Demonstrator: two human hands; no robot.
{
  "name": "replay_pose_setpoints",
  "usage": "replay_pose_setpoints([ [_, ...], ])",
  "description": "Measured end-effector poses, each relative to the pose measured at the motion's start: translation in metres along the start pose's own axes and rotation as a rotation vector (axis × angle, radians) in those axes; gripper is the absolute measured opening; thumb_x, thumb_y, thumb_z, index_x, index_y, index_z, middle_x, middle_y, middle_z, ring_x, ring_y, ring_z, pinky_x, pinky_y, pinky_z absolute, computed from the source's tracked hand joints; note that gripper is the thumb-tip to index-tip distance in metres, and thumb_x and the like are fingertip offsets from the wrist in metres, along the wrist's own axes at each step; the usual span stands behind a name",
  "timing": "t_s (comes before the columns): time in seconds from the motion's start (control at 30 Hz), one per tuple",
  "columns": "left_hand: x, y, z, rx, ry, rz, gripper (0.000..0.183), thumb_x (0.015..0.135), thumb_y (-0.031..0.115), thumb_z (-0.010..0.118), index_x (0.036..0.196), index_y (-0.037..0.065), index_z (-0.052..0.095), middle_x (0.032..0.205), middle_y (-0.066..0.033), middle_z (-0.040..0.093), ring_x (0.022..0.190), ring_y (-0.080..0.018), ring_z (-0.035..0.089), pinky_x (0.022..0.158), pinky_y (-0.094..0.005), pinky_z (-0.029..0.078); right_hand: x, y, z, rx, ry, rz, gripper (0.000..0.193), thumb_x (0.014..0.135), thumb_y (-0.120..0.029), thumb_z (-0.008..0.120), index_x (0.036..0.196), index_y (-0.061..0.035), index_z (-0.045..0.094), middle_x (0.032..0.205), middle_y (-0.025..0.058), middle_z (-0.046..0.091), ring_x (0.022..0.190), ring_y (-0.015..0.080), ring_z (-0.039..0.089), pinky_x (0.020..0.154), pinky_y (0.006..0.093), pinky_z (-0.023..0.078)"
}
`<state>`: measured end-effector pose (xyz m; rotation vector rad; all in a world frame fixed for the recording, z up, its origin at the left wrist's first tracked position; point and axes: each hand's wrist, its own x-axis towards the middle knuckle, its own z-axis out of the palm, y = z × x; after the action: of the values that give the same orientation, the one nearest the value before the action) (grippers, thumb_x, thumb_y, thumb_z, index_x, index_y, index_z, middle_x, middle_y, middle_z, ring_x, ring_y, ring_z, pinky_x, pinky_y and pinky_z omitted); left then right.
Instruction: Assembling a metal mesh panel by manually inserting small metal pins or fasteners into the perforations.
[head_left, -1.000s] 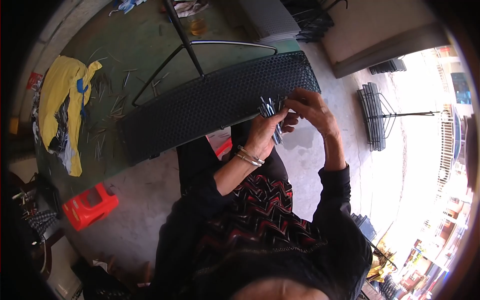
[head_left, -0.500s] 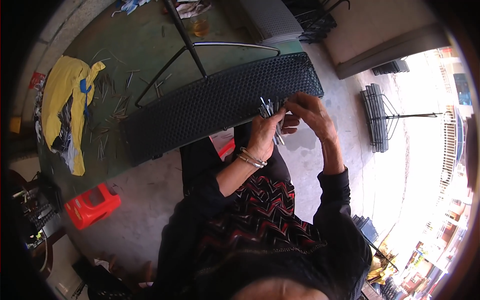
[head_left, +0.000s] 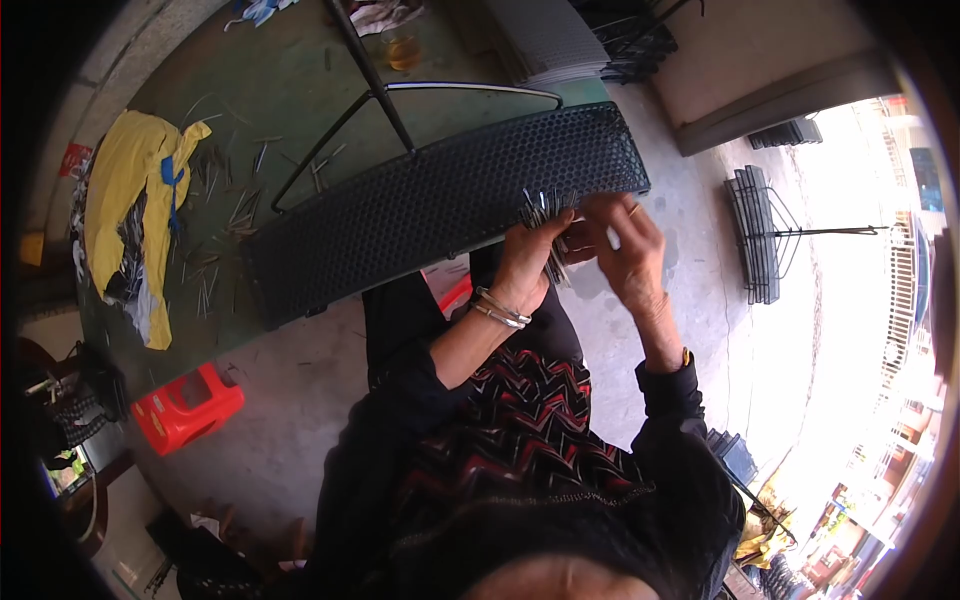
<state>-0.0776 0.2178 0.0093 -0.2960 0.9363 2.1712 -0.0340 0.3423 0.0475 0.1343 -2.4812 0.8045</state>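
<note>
A bundle of thin metal strips [head_left: 541, 209] is gripped in my left hand [head_left: 523, 266], its ends fanning out above and below the fist. Close to its right side is my right hand [head_left: 632, 255], with the fingers bent inward; whatever they pinch is too small or hidden to make out. Both hands are over the near edge of a long black perforated metal panel [head_left: 420, 205], which has a black rod frame [head_left: 376, 92] rising from it. The panel lies on a green table [head_left: 270, 75].
Loose strips [head_left: 243, 208] are scattered at the table's left, beside an open yellow bag [head_left: 118, 190]. A glass of amber liquid [head_left: 402, 52] and stacked grey perforated sheets [head_left: 540, 45] stand at the back. A red plastic stool [head_left: 190, 425] is lower left; more panels [head_left: 755, 235] stand on the floor at right.
My right hand has drawn back slightly to the right and downward, turning with its fingers curled in. The left hand and its bundle stay nearly in place.
</note>
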Motion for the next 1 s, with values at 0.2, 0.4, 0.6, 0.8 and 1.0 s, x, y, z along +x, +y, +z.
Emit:
replay_pose_setpoints([
  [0.2, 0.018, -0.006, -0.024, -0.145, -0.064, -0.157, 0.014, 0.087, 0.012, 0.059, 0.098, 0.004, 0.062, 0.09, -0.0073, 0.063, 0.076, -0.0151, 0.063, 0.064, -0.0303, 0.055, -0.011, -0.004, -0.001, -0.22, -0.078, -0.209, 0.026, 0.067, -0.001, 0.068, 0.092, -0.0083, 0.064, 0.099, 0.0032, 0.062, 0.086, 0.0236, 0.059, 0.071, 0.0336, 0.048],
  [0.4, 0.005, 0.002, -0.003, 0.021, 0.01, -0.075, 0.012, 0.087, 0.011, 0.058, 0.091, 0.001, 0.062, 0.08, -0.0101, 0.065, 0.066, -0.0174, 0.064, 0.06, -0.03, 0.056, -0.016, 0.004, 0.003, 0.415, 0.004, 0.535, 0.018, 0.086, -0.007, 0.057, 0.101, 0.0033, 0.059, 0.085, 0.0073, 0.064, 0.074, 0.0121, 0.059, 0.067, 0.0273, 0.048],
  [0.6, -0.004, -0.003, 0.002, 0.145, -0.054, 0.03, 0.015, 0.086, 0.01, 0.058, 0.088, -0.004, 0.061, 0.076, -0.0148, 0.066, 0.059, -0.0208, 0.066, 0.055, -0.0315, 0.058, -0.003, 0.038, -0.004, 0.615, -0.305, 0.691, 0.021, 0.087, -0.016, 0.058, 0.091, 0.0049, 0.059, 0.078, 0.0045, 0.059, 0.07, 0.0096, 0.054, 0.062, 0.0256, 0.046],
  [0.8, -0.005, -0.005, 0.005, 0.142, -0.032, 0.008, 0.017, 0.089, 0.016, 0.058, 0.095, 0.001, 0.062, 0.081, -0.0139, 0.067, 0.065, -0.0211, 0.066, 0.055, -0.0318, 0.057, 0.005, 0.042, -0.009, 0.575, -0.23, 0.578, 0.014, 0.088, -0.009, 0.055, 0.088, 0.0036, 0.059, 0.075, 0.0053, 0.061, 0.068, 0.0112, 0.058, 0.063, 0.0249, 0.047],
  [1.0, 0.001, -0.005, -0.004, 0.18, -0.043, -0.143, 0.023, 0.09, 0.022, 0.058, 0.103, 0.004, 0.061, 0.092, -0.0127, 0.067, 0.081, -0.0214, 0.064, 0.067, -0.0346, 0.054, 0.043, 0.052, -0.013, 0.177, 0.214, 0.477, 0.012, 0.088, -0.008, 0.054, 0.093, 0.0009, 0.06, 0.077, 0.0087, 0.066, 0.069, 0.0129, 0.063, 0.065, 0.025, 0.049],
])
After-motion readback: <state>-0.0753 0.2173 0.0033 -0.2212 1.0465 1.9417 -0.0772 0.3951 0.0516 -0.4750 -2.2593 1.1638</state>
